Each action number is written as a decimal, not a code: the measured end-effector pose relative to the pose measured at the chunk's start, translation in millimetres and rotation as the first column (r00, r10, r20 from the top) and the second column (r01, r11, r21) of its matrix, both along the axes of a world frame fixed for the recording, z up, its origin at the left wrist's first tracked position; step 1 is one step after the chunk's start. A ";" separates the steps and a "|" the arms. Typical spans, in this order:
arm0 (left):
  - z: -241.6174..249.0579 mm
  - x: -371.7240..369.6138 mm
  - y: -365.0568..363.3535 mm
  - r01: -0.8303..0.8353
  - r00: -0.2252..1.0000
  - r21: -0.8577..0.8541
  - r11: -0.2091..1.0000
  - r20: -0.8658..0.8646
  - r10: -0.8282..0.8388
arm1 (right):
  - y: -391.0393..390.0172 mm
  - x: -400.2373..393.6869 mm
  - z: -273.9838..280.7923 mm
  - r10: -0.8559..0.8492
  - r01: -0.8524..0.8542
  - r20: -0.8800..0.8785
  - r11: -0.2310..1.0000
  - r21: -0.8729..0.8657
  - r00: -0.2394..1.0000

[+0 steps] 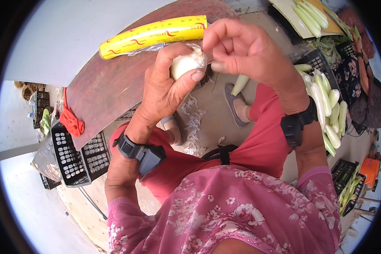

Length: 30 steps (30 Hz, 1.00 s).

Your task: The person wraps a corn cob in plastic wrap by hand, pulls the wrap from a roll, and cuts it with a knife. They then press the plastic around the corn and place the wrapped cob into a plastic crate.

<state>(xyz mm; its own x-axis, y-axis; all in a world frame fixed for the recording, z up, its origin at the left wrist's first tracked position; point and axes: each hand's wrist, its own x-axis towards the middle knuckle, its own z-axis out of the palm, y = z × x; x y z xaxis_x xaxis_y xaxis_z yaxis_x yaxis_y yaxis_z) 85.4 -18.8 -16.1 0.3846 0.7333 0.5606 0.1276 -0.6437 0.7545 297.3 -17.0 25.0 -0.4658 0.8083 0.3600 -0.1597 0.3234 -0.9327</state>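
My left hand (163,82) is closed around a pale, rounded vegetable (183,67), its thumb and forefinger curved about the near end. Thin, clear plastic film (195,50) is bunched at the top of the vegetable. Beside it, my right hand (245,53) has curled fingers, with the forefinger tip right at the film. The thumb sits a little lower, apart from the forefinger; I cannot tell what these fingers hold. Just behind both hands, a yellow printed roll of cling film (154,36) lies across the reddish table (101,93), with loose film along its near side.
Black crates (67,152) stand at left below a red cloth (71,120) on the table corner. Pale green zucchini (326,101) are piled at right, and more lie on a board (311,17) at upper right. Another person's arm (362,63) shows there. Film scraps (192,122) litter the floor.
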 end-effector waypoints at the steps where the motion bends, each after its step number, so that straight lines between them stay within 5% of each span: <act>1: -0.5 -1.2 0.4 -0.009 1.000 -0.007 1.000 -0.008 0.009 | -0.3 1.8 0.0 0.009 -0.013 0.065 0.998 0.066 0.998; 5: -1.0 -3.1 0.5 -0.007 1.000 -0.046 0.999 -0.023 0.005 | -4.4 -5.2 1.3 -0.168 0.081 0.264 0.948 0.309 0.950; 14: 3.1 -3.2 -1.5 0.000 0.998 -0.051 0.999 -0.058 -0.003 | 1.8 -10.9 -5.2 -0.320 0.148 0.201 0.796 0.586 0.926; 20: 0.9 -0.6 -2.5 0.052 0.999 -0.060 0.997 -0.006 -0.053 | -7.8 -11.6 11.3 -0.323 0.163 0.310 0.880 0.447 0.894; 23: 4.8 -1.3 -3.6 0.060 0.996 -0.011 0.998 -0.066 -0.061 | 0.7 -16.9 -10.0 -0.225 0.212 0.112 0.971 0.113 0.968; 26: 5.9 -6.9 -3.6 0.041 0.979 0.048 0.998 -0.199 -0.030 | -2.1 -12.8 -3.4 -0.157 0.160 0.350 0.987 0.021 0.923; 30: -1.0 -4.4 -2.8 0.008 0.993 0.091 0.996 -0.122 0.003 | -0.9 -17.0 -4.9 -0.169 0.182 0.259 0.983 -0.024 0.951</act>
